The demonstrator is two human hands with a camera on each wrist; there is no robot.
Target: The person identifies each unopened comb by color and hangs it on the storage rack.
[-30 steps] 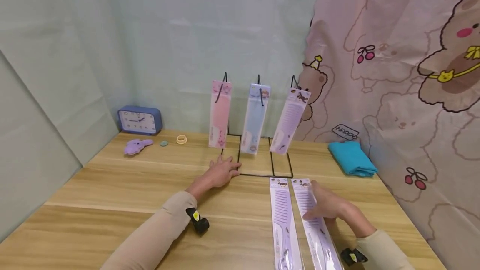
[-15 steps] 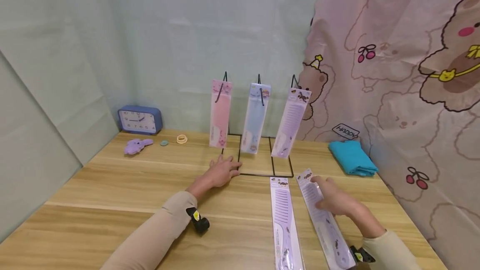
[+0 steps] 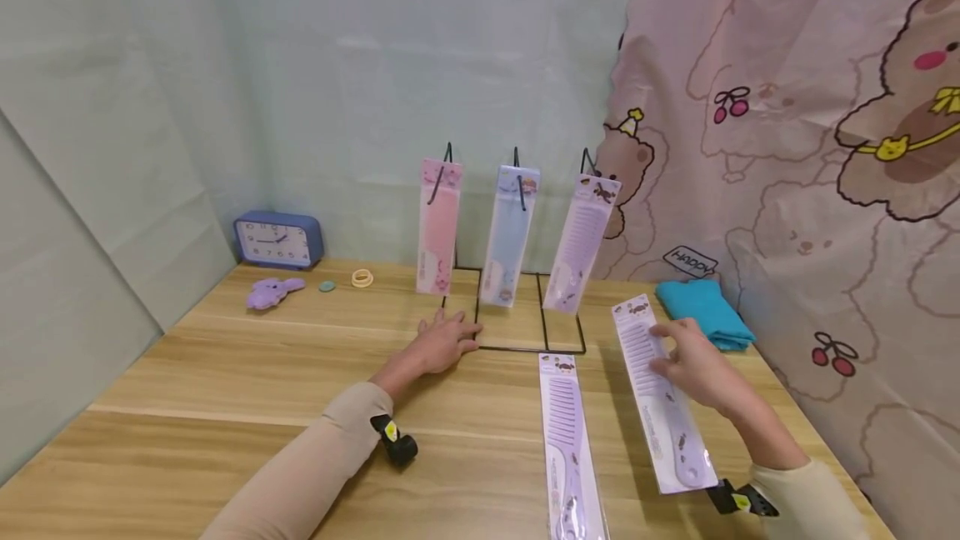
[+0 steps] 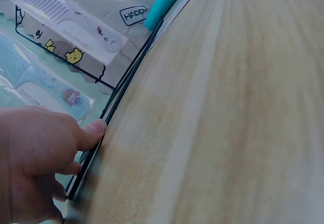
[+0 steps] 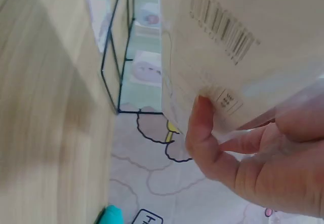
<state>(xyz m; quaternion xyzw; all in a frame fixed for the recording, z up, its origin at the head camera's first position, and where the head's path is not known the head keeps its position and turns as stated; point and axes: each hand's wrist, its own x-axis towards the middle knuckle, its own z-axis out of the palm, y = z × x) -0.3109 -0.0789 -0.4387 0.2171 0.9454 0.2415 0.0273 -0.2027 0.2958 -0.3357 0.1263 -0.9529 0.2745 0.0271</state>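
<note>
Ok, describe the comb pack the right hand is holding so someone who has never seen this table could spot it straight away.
Start at the black wire rack at the back of the wooden table, where three comb packs hang. Just right of its base, the right hand grips a lilac comb pack. Unlike the matching lilac pack lying flat beside it, this one is lifted clear of the table and tilted.

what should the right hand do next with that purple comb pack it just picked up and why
Probably carry the purple comb pack up and left toward the rightmost hook, where a matching purple comb hangs. The right hand holds it off the table, and the left hand rests at the rack's base.
</note>
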